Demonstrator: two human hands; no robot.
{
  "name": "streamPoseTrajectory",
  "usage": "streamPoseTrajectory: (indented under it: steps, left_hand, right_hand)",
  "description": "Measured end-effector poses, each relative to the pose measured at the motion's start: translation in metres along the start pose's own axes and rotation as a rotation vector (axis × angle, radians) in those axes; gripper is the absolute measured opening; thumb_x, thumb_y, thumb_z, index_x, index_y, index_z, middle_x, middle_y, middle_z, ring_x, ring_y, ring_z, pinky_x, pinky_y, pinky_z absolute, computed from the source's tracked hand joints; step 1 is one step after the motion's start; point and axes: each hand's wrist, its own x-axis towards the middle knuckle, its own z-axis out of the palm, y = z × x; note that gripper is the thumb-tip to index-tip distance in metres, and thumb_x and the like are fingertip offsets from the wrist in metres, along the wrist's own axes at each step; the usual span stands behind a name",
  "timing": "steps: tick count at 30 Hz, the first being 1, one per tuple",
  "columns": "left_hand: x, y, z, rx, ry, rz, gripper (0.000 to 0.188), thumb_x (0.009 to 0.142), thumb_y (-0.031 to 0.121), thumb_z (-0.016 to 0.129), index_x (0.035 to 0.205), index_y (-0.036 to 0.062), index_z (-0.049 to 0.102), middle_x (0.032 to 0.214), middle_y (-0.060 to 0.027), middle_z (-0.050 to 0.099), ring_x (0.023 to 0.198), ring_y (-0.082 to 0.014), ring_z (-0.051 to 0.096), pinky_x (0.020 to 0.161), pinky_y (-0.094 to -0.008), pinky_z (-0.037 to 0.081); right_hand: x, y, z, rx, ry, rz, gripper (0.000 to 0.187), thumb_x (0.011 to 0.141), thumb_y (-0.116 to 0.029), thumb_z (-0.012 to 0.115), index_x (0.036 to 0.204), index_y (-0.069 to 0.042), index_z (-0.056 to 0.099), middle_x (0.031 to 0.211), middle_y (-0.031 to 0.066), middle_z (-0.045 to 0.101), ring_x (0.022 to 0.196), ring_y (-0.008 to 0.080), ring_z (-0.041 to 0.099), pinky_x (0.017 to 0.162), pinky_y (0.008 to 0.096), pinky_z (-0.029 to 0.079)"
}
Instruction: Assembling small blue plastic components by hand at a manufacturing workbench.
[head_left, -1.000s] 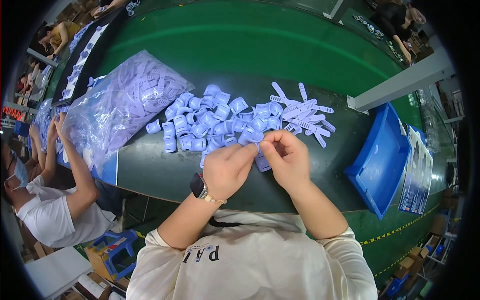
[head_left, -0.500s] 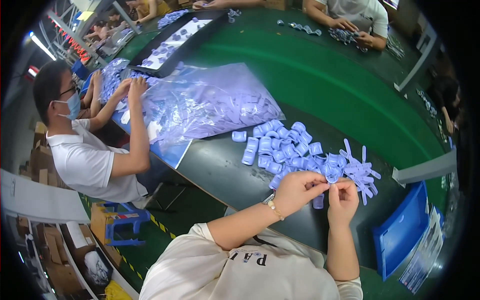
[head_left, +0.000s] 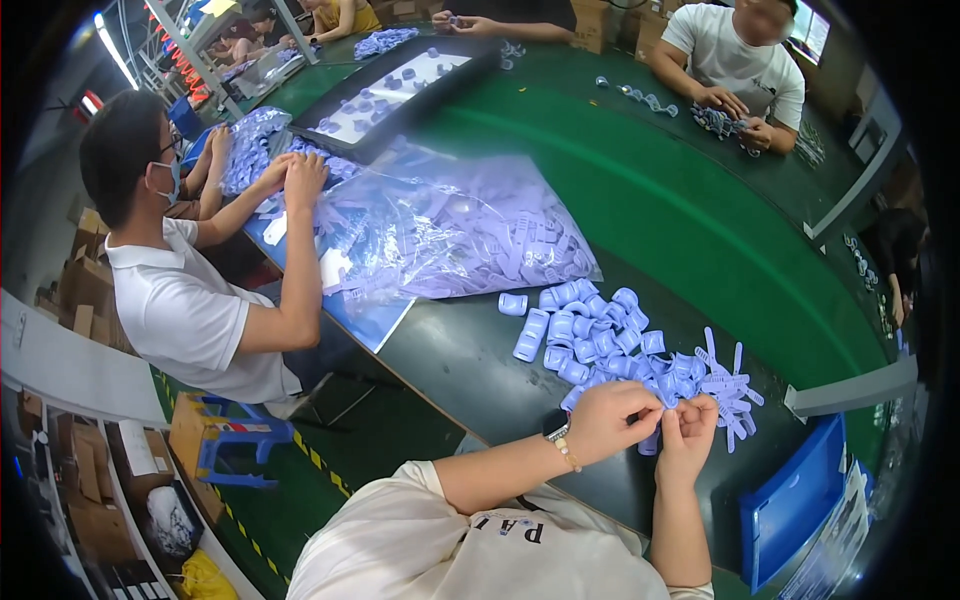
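My left hand (head_left: 617, 412) and my right hand (head_left: 688, 432) meet over the dark worktop, fingertips pinched together. Between them is a small periwinkle plastic piece (head_left: 669, 392), looped or curved, partly covered by my fingers. Just beyond lies a heap of curved periwinkle plastic pieces (head_left: 590, 335), some touching the held one in view. To the right of my fingers, flat slotted lilac straps (head_left: 732, 392) fan out in a loose pile. Another purple piece (head_left: 649, 443) shows below, between my hands.
A large clear bag of lilac straps (head_left: 470, 235) lies left of the heap. A blue bin (head_left: 795, 505) stands at the right, near a grey metal post (head_left: 855, 388). At the left a masked co-worker (head_left: 190, 290) handles parts; a black tray (head_left: 385, 100) sits beyond.
The whole view has shifted, so the worktop and heap sit lower in the picture. My hands stay together, both still pinching at the plastic piece.
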Motion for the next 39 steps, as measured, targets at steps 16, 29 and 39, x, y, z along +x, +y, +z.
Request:
streamPoseTrajectory:
  steps: [16, 29, 39]
  left_hand:
    - [-0.003, 0.001, -0.01, -0.048, -0.017, -0.042, 0.006, 0.073, 0.008, 0.069, 0.075, 0.0085, 0.063, 0.066, -0.0029, 0.059, 0.052, -0.0182, 0.054, 0.048, -0.032, 0.04]
    - [-0.006, -0.009, -0.014, -0.382, -0.114, -0.477, 0.004, 0.086, 0.002, 0.064, 0.088, -0.0005, 0.065, 0.079, -0.0017, 0.065, 0.07, -0.0059, 0.058, 0.063, -0.0204, 0.048]
    - [-0.012, -0.012, 0.003, -0.524, -0.061, -0.574, 0.007, 0.088, 0.007, 0.066, 0.09, -0.0003, 0.066, 0.071, 0.0021, 0.062, 0.062, -0.0015, 0.053, 0.054, -0.0169, 0.042]
  right_hand:
    - [-0.005, 0.005, -0.011, -0.075, -0.116, 0.069, 0.027, 0.087, 0.001, 0.062, 0.106, -0.005, 0.045, 0.09, 0.0044, 0.058, 0.079, 0.0085, 0.055, 0.072, 0.0206, 0.043]
    - [0.002, 0.004, 0.003, -0.096, -0.049, 0.001, 0.02, 0.088, 0.003, 0.057, 0.104, -0.005, 0.047, 0.094, 0.0055, 0.058, 0.081, 0.0102, 0.055, 0.072, 0.023, 0.044]
    - [0.011, -0.017, -0.009, -0.508, -0.184, -0.18, 0.005, 0.078, 0.0, 0.068, 0.081, 0.001, 0.064, 0.082, 0.0043, 0.061, 0.065, 0.0064, 0.049, 0.053, 0.021, 0.037]
